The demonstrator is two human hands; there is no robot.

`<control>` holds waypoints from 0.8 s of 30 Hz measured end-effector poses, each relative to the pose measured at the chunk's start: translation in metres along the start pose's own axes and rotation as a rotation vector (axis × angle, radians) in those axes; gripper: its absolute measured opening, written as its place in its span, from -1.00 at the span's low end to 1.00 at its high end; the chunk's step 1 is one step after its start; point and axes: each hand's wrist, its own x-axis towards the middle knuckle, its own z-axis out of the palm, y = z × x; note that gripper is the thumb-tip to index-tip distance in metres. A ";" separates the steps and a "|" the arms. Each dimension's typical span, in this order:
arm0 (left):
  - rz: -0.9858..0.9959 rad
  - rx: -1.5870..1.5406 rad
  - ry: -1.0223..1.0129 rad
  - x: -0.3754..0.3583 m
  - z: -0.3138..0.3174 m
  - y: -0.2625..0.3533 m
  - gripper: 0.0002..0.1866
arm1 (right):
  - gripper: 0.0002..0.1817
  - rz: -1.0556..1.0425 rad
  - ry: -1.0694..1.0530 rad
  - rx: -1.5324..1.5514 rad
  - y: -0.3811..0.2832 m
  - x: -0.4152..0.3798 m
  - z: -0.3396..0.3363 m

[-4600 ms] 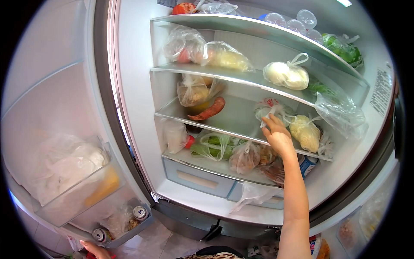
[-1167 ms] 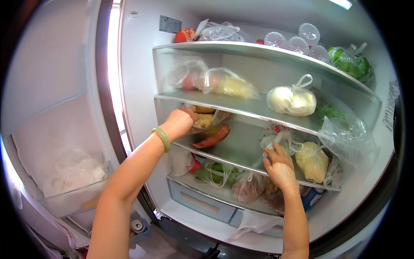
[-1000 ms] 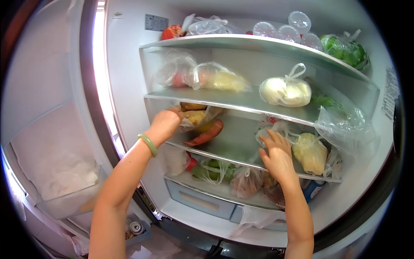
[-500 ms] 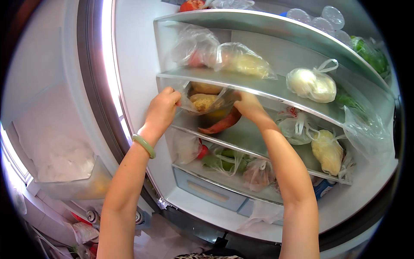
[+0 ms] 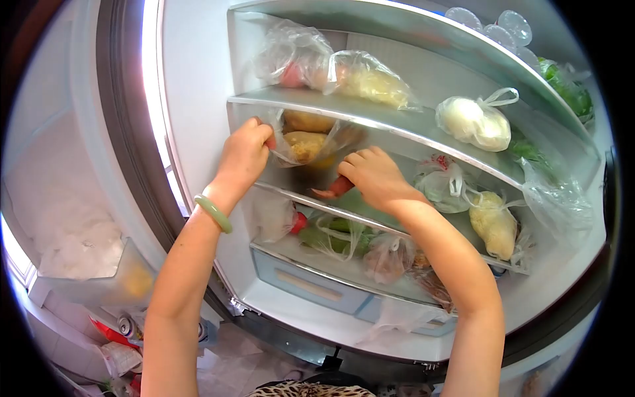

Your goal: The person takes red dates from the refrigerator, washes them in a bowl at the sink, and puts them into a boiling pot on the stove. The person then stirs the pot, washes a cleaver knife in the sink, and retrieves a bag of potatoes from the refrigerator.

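Note:
My left hand (image 5: 243, 153) is closed in a pinch on the rim of a clear plastic bag (image 5: 283, 157) on the refrigerator's middle shelf. Through the bag show large brown, potato-like lumps (image 5: 305, 147), one with a rough yellow patch. My right hand (image 5: 376, 176), to the right of the bag, wraps around a reddish tapered root vegetable (image 5: 340, 186). Its pale tip points left, above the shelf's front edge, and my fingers cover the rest. A dark patch below the bag is too blurred to make out.
Bagged food (image 5: 374, 85) and a knotted white bag (image 5: 473, 122) sit on the shelf above. At right are another tied bag (image 5: 442, 185) and a yellowish bagged item (image 5: 493, 225). Green vegetables (image 5: 334, 237) lie below, over a drawer (image 5: 304, 278). The open door (image 5: 59, 165) stands left.
My right hand has moved down from the bag's right side and now wraps around the reddish root vegetable. My left hand keeps its pinch on the bag. The camera view has shifted slightly.

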 end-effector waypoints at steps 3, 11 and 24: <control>0.009 -0.008 0.030 -0.003 0.005 -0.005 -0.89 | -0.69 0.004 0.073 0.069 0.015 -0.025 -0.003; -0.028 -0.094 0.056 -0.005 0.021 0.001 -0.91 | -0.58 0.431 0.278 0.438 0.035 -0.125 -0.030; -0.042 -0.048 -0.014 -0.006 0.027 0.006 -0.93 | -0.69 0.513 0.037 0.407 0.039 -0.164 -0.071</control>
